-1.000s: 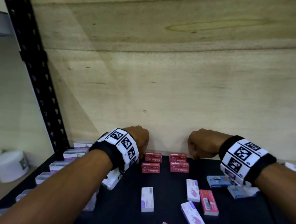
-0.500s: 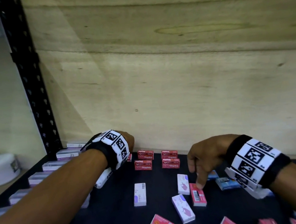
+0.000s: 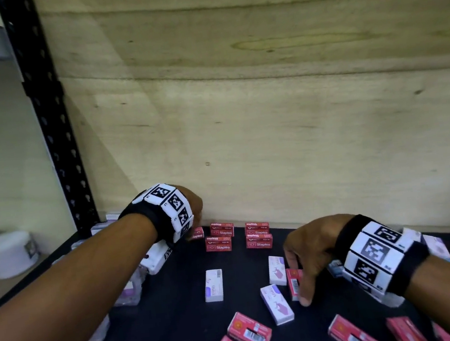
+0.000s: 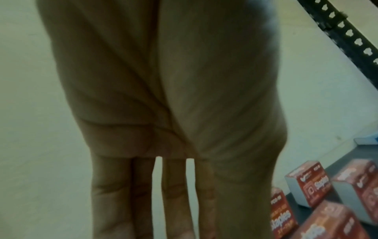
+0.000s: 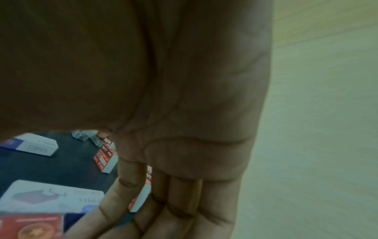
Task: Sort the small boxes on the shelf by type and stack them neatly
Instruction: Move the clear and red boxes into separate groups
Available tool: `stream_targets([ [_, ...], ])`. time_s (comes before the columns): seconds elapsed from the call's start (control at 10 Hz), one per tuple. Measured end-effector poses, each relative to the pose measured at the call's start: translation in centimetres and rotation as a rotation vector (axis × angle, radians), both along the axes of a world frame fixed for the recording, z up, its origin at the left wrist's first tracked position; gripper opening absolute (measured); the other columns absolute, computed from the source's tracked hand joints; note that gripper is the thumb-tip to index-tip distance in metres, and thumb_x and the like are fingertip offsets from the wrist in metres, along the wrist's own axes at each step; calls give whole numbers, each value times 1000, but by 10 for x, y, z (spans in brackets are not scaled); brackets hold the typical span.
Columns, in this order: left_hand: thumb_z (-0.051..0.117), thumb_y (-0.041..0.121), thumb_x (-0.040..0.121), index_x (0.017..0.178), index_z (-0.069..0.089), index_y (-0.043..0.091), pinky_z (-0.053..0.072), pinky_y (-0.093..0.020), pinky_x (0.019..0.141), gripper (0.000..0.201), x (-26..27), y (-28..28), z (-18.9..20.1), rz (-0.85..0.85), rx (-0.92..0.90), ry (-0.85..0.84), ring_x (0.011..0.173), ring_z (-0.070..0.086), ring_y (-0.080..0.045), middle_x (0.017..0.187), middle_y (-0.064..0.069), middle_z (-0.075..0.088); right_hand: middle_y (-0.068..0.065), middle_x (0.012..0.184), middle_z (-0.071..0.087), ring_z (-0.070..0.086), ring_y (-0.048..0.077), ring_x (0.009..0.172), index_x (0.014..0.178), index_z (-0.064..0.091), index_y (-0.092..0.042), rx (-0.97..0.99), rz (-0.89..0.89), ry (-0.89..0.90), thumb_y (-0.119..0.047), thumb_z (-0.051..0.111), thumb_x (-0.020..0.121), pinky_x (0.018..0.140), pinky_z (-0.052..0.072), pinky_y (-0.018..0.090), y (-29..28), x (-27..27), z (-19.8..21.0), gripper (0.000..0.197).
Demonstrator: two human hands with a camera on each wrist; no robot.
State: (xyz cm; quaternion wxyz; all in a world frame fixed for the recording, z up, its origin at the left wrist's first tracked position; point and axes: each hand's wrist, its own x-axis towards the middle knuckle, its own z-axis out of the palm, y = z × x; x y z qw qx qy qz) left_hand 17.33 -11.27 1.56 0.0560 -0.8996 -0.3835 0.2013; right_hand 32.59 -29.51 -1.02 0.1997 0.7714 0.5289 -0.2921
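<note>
Red "Staples" boxes (image 3: 218,242) sit in short stacks by the back wall, also in the left wrist view (image 4: 306,182). Loose white-and-purple boxes (image 3: 213,285) and red barcode boxes (image 3: 249,333) lie scattered on the black shelf (image 3: 179,313). My left hand (image 3: 195,217) hovers left of the red stacks, its fingers (image 4: 175,202) straight and holding nothing. My right hand (image 3: 308,251) reaches down over a loose red box (image 3: 294,281), with fingers at its far end and the thumb at its near end. Those fingers (image 5: 163,210) look nearly straight, and the red box (image 5: 30,226) lies beside them.
A row of white-and-purple boxes (image 3: 125,292) runs along the shelf's left edge beside the black upright (image 3: 48,122). A plywood wall (image 3: 267,107) closes the back. Blue boxes (image 3: 335,266) lie behind my right wrist. White tubs (image 3: 8,253) stand on the neighbouring shelf.
My right hand left the back wall, uncurled from a fist and came forward and down onto the loose red box. My left hand stayed by the red stacks.
</note>
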Motion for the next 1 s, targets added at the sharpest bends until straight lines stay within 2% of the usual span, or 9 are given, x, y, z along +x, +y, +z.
stream_targets([
  [0.1, 62, 17, 89, 77, 65, 25, 56, -27, 69, 14, -5, 14, -1, -42, -157, -6, 62, 58, -5, 76, 7, 65, -6, 85, 70, 60, 11, 79, 99, 77, -14, 31, 29, -25, -43, 88, 64, 76, 49, 27, -1, -4, -1, 47],
  [0.2, 62, 8, 87, 109, 72, 7, 57, -20, 60, 24, -11, 4, 8, -111, -293, -34, 55, 64, 0, 81, 4, 74, -4, 80, 67, 57, 11, 69, 97, 78, -13, 86, 40, -57, -40, 85, 67, 62, 46, 22, -4, -7, 6, 42],
  [0.3, 64, 12, 90, 130, 55, 15, 51, -16, 54, 41, -9, -14, 13, -73, -381, -116, 48, 62, 2, 70, 8, 70, -3, 80, 64, 53, 10, 63, 102, 75, -14, 157, 34, -90, -37, 81, 70, 50, 40, 19, -6, -7, 19, 41],
  [0.4, 64, 17, 90, 132, 52, 28, 58, -26, 72, 45, -10, -19, 7, -53, -445, -168, 60, 65, -9, 72, 5, 70, -1, 81, 70, 57, 15, 68, 101, 71, -17, 297, -26, -54, -46, 72, 73, 61, 48, 26, -5, -3, 29, 41],
  [0.5, 70, 21, 88, 124, 57, 26, 57, -39, 86, 38, -11, -22, 1, -15, -549, -258, 69, 67, -20, 82, -6, 71, 0, 76, 68, 61, 16, 66, 87, 68, -21, 377, -53, 22, -63, 53, 71, 76, 53, 32, 0, 1, 32, 47],
  [0.6, 77, 22, 83, 112, 57, 25, 58, -41, 85, 36, -13, -24, -3, 1, -622, -307, 69, 68, -23, 87, -11, 72, 0, 73, 64, 60, 15, 61, 74, 60, -22, 397, -42, 52, -68, 43, 69, 70, 51, 30, 6, 2, 31, 49],
  [0.7, 81, 21, 79, 100, 53, 21, 56, -42, 85, 35, -15, -25, -6, -3, -621, -372, 70, 67, -25, 101, -19, 71, -2, 65, 59, 54, 15, 59, 72, 56, -19, 386, 14, -60, -70, 37, 91, 70, 46, 30, 12, 3, 27, 58],
  [0.8, 79, 15, 81, 92, 53, 16, 58, -38, 79, 28, -17, -25, -7, -4, -660, -459, 73, 66, -28, 107, -24, 69, -1, 65, 55, 50, 15, 59, 71, 53, -18, 415, 64, -76, -68, 36, 94, 67, 42, 29, 19, 4, 21, 57],
  [1.0, 62, 3, 93, 113, 55, 9, 58, -31, 77, 22, -17, -20, -14, -17, -667, -441, 81, 67, -24, 104, -15, 67, 2, 78, 71, 60, 15, 70, 91, 69, -17, 363, 135, -121, -45, 52, 96, 78, 51, 32, 30, 0, 16, 33],
])
